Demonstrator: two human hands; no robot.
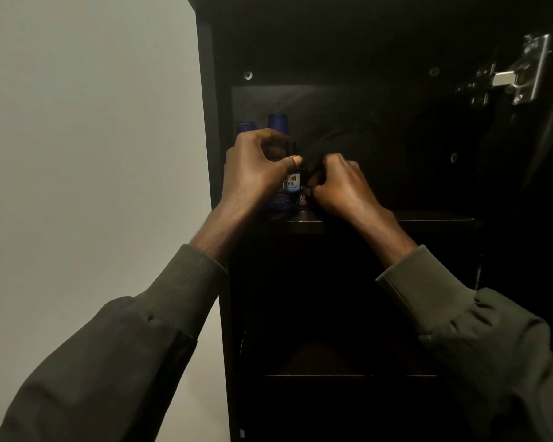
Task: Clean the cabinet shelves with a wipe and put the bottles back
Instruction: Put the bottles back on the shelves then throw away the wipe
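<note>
- Dark wood cabinet (348, 74) stands open beside a pale wall (87, 122), with a metal hinge (524, 71) at the upper right; the inside is dim and much of it is hard to read.
- On the upper shelf (428, 218), at its left end, bottles are grouped close together: two tall ones with blue caps (277, 121) at the back, a small dark bottle with a blue-and-white label (292, 181) in front, and a smaller item with a reddish label (301, 199) just beside it.
- What the bottles contain cannot be told.
- The left hand (256, 170) has its fingers and thumb curled round the small labelled bottle near its top.
- The right hand (339, 186) is curled tight just beside that bottle, apparently pinching something dark; what it holds cannot be made out.
- No wipe shows anywhere.
- Judging from this, the task is at the putting-back stage for the upper shelf, with bottles being set in at its left end.
- The rest of that shelf and the lower shelf (348, 375) show no bottles, so some returning may remain; whether the shelves have been wiped cannot be told in this light.
</note>
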